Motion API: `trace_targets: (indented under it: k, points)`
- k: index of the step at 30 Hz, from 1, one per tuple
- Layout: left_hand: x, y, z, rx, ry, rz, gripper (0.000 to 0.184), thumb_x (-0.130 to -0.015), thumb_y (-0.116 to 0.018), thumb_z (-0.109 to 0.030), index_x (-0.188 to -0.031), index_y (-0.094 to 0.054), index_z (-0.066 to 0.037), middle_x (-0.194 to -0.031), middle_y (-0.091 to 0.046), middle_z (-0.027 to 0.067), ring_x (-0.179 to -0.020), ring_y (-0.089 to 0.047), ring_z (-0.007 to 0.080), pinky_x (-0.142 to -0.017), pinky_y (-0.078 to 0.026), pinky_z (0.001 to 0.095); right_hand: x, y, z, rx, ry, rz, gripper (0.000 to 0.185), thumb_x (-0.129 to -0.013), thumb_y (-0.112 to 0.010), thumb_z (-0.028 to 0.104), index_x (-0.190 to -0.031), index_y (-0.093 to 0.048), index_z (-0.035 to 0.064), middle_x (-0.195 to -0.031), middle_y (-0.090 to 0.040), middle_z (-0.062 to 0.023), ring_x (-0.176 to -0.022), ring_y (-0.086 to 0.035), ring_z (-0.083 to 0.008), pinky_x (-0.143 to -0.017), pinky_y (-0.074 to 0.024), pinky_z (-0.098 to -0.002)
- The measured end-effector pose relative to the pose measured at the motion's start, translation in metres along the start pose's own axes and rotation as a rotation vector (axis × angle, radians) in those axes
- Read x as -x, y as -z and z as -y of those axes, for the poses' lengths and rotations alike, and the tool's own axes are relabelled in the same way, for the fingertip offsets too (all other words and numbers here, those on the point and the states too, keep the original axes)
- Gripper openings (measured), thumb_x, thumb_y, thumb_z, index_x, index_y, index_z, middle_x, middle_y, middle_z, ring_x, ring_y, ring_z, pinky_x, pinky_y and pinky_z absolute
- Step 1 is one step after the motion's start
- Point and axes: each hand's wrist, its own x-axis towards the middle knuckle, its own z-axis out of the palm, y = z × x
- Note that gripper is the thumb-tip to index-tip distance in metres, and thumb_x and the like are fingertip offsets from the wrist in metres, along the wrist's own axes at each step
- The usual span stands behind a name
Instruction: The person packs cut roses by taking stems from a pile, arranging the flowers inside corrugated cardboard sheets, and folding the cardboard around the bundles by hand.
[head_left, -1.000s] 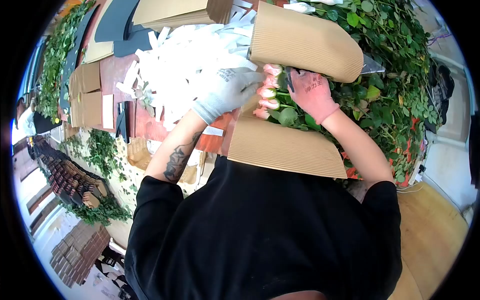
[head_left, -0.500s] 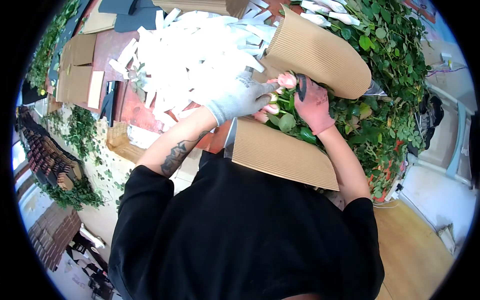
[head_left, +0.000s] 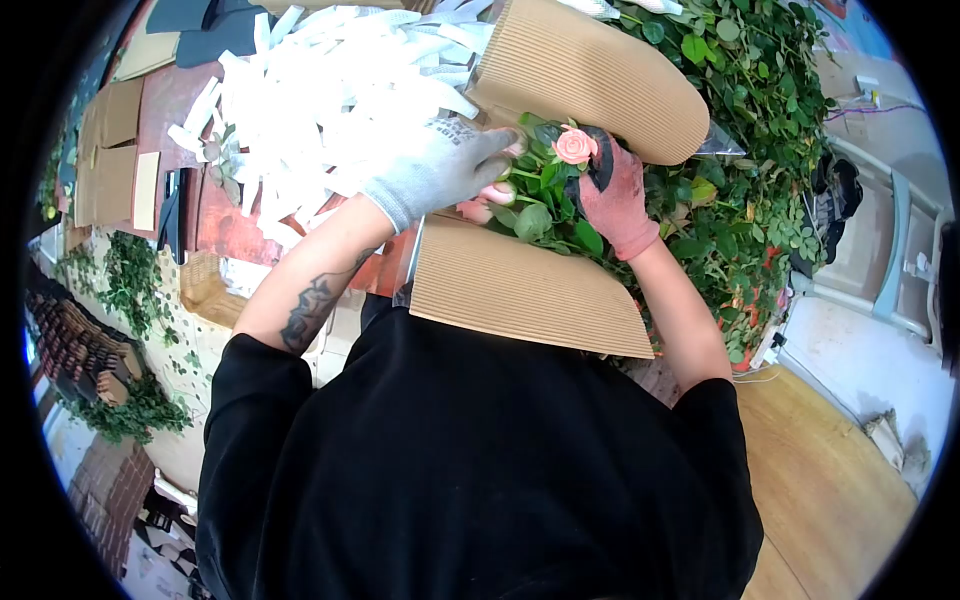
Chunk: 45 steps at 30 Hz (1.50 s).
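Pink petals, fully unfurled, face upward on a rose point(head_left: 575, 146) near the middle of the work, between two pieces of ribbed brown card. The right hand point(head_left: 612, 185), in a pink glove with dark fingertips, is curled around the flower just beside the bloom, grasping it; the glove hides the exact grip on the stem. To its left, the left hand point(head_left: 450, 165), in a pale grey glove, reaches over some paler roses point(head_left: 497, 192) with its fingers bent at their heads. Whether those fingers pinch a flower or only touch it, I cannot tell. Green leaves point(head_left: 535, 222) spread between the two hands.

The near card point(head_left: 530, 290) lies close to the wearer's black shirt point(head_left: 480, 450), and the far card point(head_left: 595, 85) arches beyond the hands, with clear plastic point(head_left: 720, 142) showing at its right end. Left of the far card, white mesh strips point(head_left: 330, 110) are heaped on the red table point(head_left: 228, 232). Farther left lie a slim dark object point(head_left: 172, 215), a pale strip of card point(head_left: 146, 190) and folded cardboard point(head_left: 118, 110), with dark sheets point(head_left: 225, 30) above them. On the right, a thick mass of foliage point(head_left: 745, 195) runs along the side, dotted low down with orange-red bits.
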Motion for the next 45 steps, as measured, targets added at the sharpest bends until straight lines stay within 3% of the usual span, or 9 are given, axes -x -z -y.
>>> trace_targets:
  k: [9, 16, 21, 24, 27, 33, 37, 38, 45]
  points:
    - [-0.011, -0.009, 0.008, -0.501, -0.182, 0.034, 0.036, -0.081, -0.059, -0.026, -0.113, -0.059, -0.011, -0.066, -0.059, 0.0133, -0.061, -0.059, 0.0289, -0.058, -0.045, 0.039, -0.003, 0.067, 0.033, -0.029, -0.074, 0.122, 0.032, -0.066, -0.062, 0.003, -0.098, -0.059, 0.0046, -0.087, -0.064, -0.0138, -0.078, -0.061, -0.0324, -0.07, -0.0479, -0.037]
    - [-0.018, 0.002, -0.008, -0.466, -0.22, 0.093, 0.04, -0.076, -0.063, -0.029, -0.111, -0.062, -0.01, -0.067, -0.059, 0.0116, -0.061, -0.059, 0.027, -0.057, -0.045, 0.038, 0.093, 0.304, 0.01, -0.162, -0.291, -1.083, 0.029, -0.077, -0.055, -0.005, -0.105, -0.06, -0.0003, -0.091, -0.064, -0.0066, -0.071, -0.059, -0.0102, -0.065, -0.0472, -0.0221]
    - [-0.021, 0.003, -0.021, -0.596, -0.105, 0.113, 0.042, -0.073, -0.066, -0.03, -0.109, -0.063, -0.008, -0.08, -0.065, 0.0144, -0.071, -0.063, 0.0287, -0.065, -0.048, 0.0367, 0.274, 0.47, 0.032, 0.129, -0.241, -1.35, 0.012, -0.082, -0.054, 0.009, -0.092, -0.059, 0.0054, -0.082, -0.058, -0.0038, -0.072, -0.056, -0.0177, -0.067, -0.0464, -0.0284]
    - [-0.025, 0.001, -0.019, -0.555, -0.123, 0.092, 0.038, -0.072, -0.069, -0.025, -0.105, -0.065, -0.005, -0.085, -0.066, 0.0152, -0.075, -0.064, 0.0281, -0.07, -0.049, 0.0355, 0.321, 0.46, 0.12, 1.718, -0.491, -0.814, 0.01, -0.077, -0.058, 0.014, -0.079, -0.061, 0.0048, -0.077, -0.062, -0.0095, -0.069, -0.058, -0.0201, -0.057, -0.0439, -0.0313]
    - [-0.029, -0.001, -0.009, -0.556, -0.157, 0.1, 0.04, -0.074, -0.067, -0.027, -0.105, -0.063, -0.003, -0.092, -0.066, 0.0165, -0.081, -0.065, 0.0289, -0.072, -0.049, 0.0366, 0.287, 0.38, 0.154, 0.407, -0.474, -1.542, 0.014, -0.084, -0.052, 0.011, -0.077, -0.06, 0.0012, -0.085, -0.061, -0.0114, -0.074, -0.057, -0.0162, -0.062, -0.0472, -0.0305]
    - [-0.036, -0.006, 0.02, -0.491, -0.325, 0.035, 0.035, -0.07, -0.068, -0.02, -0.101, -0.064, -0.004, -0.076, -0.065, 0.0107, -0.064, -0.061, 0.0234, -0.063, -0.049, 0.0357, 0.412, 0.239, 0.095, 0.609, -0.736, -0.77, 0.042, -0.081, -0.062, 0.014, -0.119, -0.05, -0.0007, -0.121, -0.052, -0.0144, -0.114, -0.048, -0.0261, -0.098, -0.0355, -0.0388]
    - [-0.029, 0.003, -0.014, -0.518, -0.159, 0.161, 0.035, -0.071, -0.068, -0.023, -0.1, -0.064, -0.004, -0.07, -0.062, 0.0148, -0.063, -0.06, 0.0284, -0.062, -0.048, 0.0385, 0.461, 0.158, 0.017, 0.544, -1.029, -0.381, 0.043, -0.074, -0.061, 0.008, -0.116, -0.054, 0.0037, -0.112, -0.057, -0.0174, -0.108, -0.052, -0.0355, -0.095, -0.0395, -0.0416]
    - [-0.027, 0.002, -0.01, -0.398, -0.166, 0.097, 0.029, -0.072, -0.067, -0.025, -0.095, -0.065, -0.007, -0.066, -0.058, 0.0121, -0.062, -0.059, 0.027, -0.058, -0.045, 0.0384, 0.445, 0.158, 0.007, 0.461, -1.339, 0.023, 0.039, -0.074, -0.059, 0.007, -0.113, -0.055, 0.0059, -0.107, -0.057, -0.017, -0.105, -0.053, -0.0357, -0.091, -0.0411, -0.0431]
    - [-0.019, 0.002, -0.016, -0.494, -0.058, 0.098, 0.037, -0.074, -0.066, -0.034, -0.104, -0.065, -0.012, -0.071, -0.062, 0.0104, -0.066, -0.062, 0.0279, -0.059, -0.047, 0.0382, 0.219, 0.229, -0.017, 0.658, -0.868, -0.267, 0.039, -0.08, -0.06, 0.013, -0.118, -0.053, 0.0069, -0.111, -0.056, -0.0163, -0.104, -0.052, -0.0327, -0.091, -0.0401, -0.0405]
